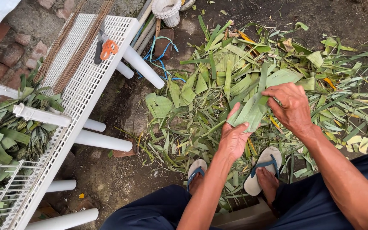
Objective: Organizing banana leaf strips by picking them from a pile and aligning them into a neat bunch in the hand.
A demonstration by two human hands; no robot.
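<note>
**Green leaf strip above the cuttings**

A long green leaf strip [252, 110], flat and slightly folded along its length, lies slanted above the pile of leaf cuttings [218, 72], its lower end pinched, its upper end spreading broad and pale.

— What carries it all down there?

— Bare dirt ground [120, 174], dark and damp-looking; a wide heap of green leaf strips [235, 72] lies spread straight on it; a brick [163, 41] with blue cord [160, 59] beside it sits near the top.

— And to the side?

— A white perforated rack [84, 81] tipped over, its round white legs [103, 140] pointing sideways; orange-handled scissors [105, 49] and a bundle of thin brown sticks [75, 51] rest on its panel; folded green leaves [9, 136] are piled at its far edge.
</note>
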